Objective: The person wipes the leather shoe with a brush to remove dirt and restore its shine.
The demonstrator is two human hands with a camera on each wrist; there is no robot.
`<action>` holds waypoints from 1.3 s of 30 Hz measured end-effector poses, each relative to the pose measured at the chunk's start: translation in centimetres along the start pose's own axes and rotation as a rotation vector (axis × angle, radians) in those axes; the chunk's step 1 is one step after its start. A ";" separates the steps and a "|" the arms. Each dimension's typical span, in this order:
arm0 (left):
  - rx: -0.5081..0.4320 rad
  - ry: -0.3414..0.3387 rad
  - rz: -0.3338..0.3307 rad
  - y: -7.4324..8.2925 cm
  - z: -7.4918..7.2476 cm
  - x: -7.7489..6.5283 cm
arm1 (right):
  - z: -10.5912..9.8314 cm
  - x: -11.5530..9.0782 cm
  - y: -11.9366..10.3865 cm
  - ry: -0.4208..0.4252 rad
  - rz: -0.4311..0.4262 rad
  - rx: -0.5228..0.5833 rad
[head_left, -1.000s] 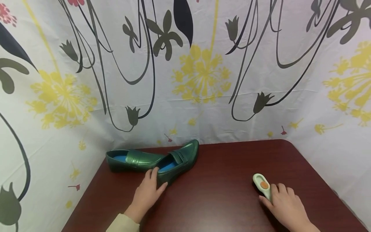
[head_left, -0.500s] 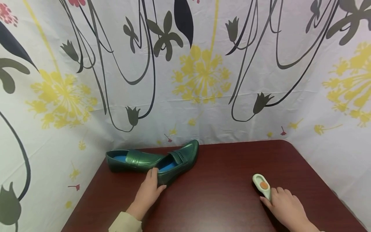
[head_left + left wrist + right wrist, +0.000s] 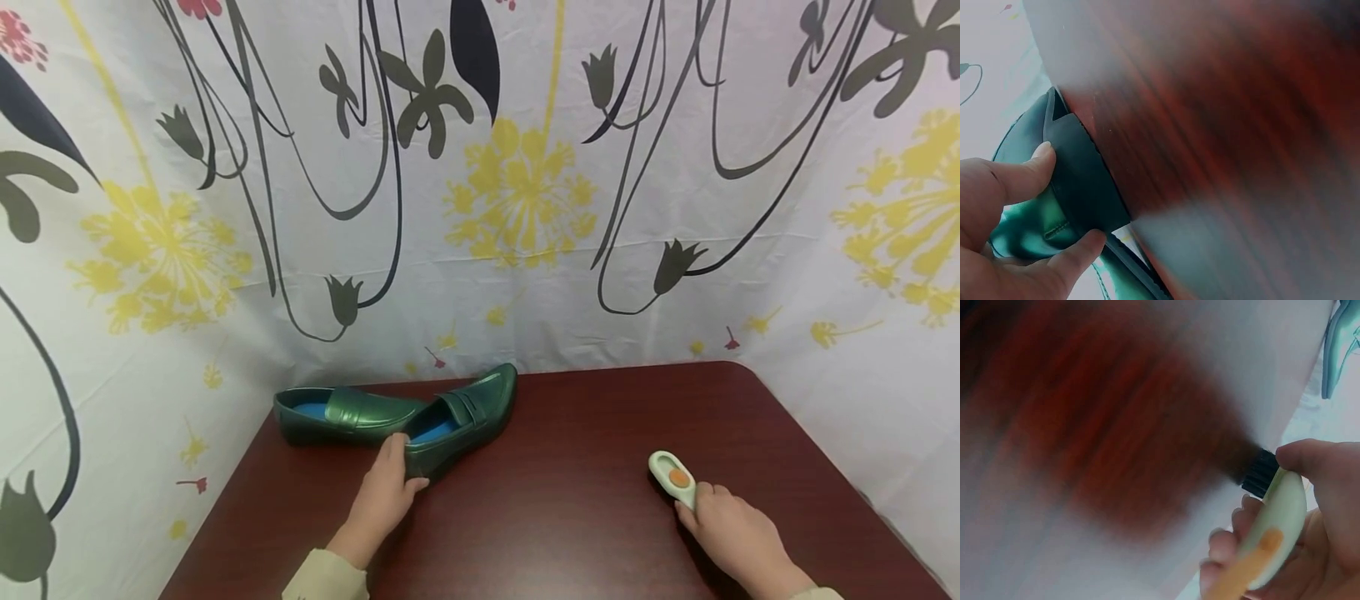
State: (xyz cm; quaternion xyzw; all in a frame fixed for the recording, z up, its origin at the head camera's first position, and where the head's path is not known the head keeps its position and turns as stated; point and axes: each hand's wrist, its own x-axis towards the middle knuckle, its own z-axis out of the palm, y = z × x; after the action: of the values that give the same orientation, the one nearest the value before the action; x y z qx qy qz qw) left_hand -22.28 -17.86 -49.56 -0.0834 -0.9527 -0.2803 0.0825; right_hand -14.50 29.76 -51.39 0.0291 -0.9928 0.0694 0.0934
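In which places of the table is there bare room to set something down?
The widest bare patch of table lies between the front shoe and the brush; another, beyond the brush, reaches the back right corner. Back left is crowded: left hand, front shoe and rear shoe bunch together.

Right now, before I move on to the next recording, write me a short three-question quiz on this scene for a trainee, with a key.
1. Multiple choice: what does the right hand hold?
A) a sponge
B) a brush with dark bristles
C) a spoon

2. True or false: the left hand grips the nearer green shoe at its heel end.

3. Fill the gap: the insole of that shoe is ____ in colour.

Key: 1. B. 2. True. 3. Blue.
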 end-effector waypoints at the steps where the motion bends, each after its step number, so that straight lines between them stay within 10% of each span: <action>1: -0.005 -0.001 -0.007 0.0 0.0 0.0 | -0.1 0.0 -0.1 -0.019 0.004 0.011; 24: -0.068 0.008 -0.030 0.1 0.1 0.2 | -0.9 -0.4 -1.4 -0.020 0.044 0.159; 39: -0.112 -0.115 0.004 1.2 0.4 0.4 | -0.8 -0.6 -1.7 0.066 0.025 0.161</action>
State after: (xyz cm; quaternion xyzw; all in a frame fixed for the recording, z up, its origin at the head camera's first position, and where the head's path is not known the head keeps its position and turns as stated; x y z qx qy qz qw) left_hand -22.46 -16.60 -49.18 -0.1058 -0.9385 -0.3277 0.0234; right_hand -13.61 28.24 -50.55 0.0220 -0.9806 0.1511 0.1226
